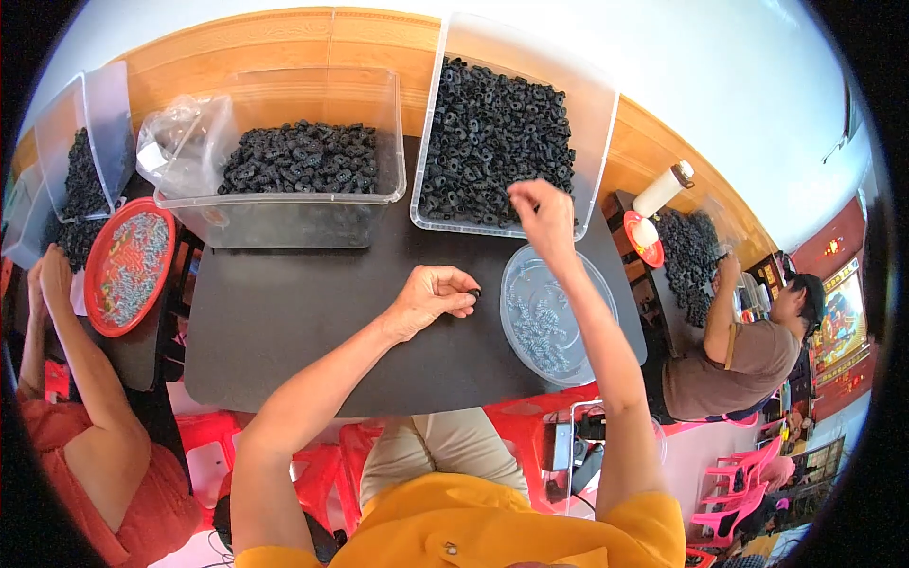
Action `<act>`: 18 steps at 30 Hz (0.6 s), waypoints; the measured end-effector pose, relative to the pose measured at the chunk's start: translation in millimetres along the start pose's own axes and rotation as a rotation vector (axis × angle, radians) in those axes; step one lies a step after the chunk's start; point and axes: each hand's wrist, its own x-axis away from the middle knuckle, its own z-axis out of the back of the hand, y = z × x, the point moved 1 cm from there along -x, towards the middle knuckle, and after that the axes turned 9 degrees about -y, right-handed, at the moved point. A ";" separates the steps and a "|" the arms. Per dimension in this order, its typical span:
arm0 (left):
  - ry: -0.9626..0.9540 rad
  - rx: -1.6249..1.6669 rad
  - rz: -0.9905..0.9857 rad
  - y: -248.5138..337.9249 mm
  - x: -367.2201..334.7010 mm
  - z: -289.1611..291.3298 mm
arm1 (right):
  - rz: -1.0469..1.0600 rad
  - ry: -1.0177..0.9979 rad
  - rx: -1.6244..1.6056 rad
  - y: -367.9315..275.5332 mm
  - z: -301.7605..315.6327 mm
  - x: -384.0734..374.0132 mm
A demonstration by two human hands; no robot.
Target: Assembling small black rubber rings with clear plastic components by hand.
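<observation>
- Facing the dark, flat-topped table: the wearer, in a yellow cloth shirt and beige trousers.
- Right of centre on the tabletop: a shallow, round, clear plastic tray with loose silver-grey metal screws. The bare right forearm passes above its right side.
- Left hand: over the tabletop, left of the tray. Thumb and forefinger are pinched on a small black moulded piece, which sits at the fingertips, on the side toward the tray. The piece is too small to show its long axis.
- Right hand: farther out, above the near right part of a large translucent plastic bin. Fingers are curled and narrow; whether they hold a part cannot be told.
- Key relation: the bin lies ahead and to the right of the left hand, long axis running away from the body. The right hand is the nearer to its heap of black moulded parts.
- Left of the bin: a clear rectangular plastic box, long axis crosswise, containing knobbly black parts. A crumpled clear plastic bag is at its left end.
</observation>
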 end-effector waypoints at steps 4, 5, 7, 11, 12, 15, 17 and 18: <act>0.004 -0.035 0.031 2.7 0.7 -1.1 | 0.033 -0.113 0.276 22.6 -9.8 -51.0; -0.003 -0.030 0.030 3.2 1.0 -0.6 | 0.028 -0.143 0.313 25.3 -13.6 -58.7; -0.006 -0.027 0.030 3.5 0.9 -0.4 | 0.027 -0.216 0.414 31.2 -21.0 -69.1; -0.009 -0.013 0.043 5.1 0.4 -0.7 | 0.034 -0.293 0.549 39.9 -31.0 -78.4; -0.014 -0.003 0.040 5.6 0.8 -1.0 | 0.036 -0.293 0.547 39.7 -32.3 -79.1; -0.008 -0.023 0.050 8.1 1.0 -1.6 | 0.219 -0.321 0.630 38.2 -31.9 -80.9; -0.011 -0.041 0.052 7.6 0.1 -2.1 | 0.237 -0.340 0.623 39.5 -30.7 -83.4; -0.011 -0.056 0.055 6.8 1.0 -2.5 | 0.255 -0.363 0.614 39.6 -31.0 -83.7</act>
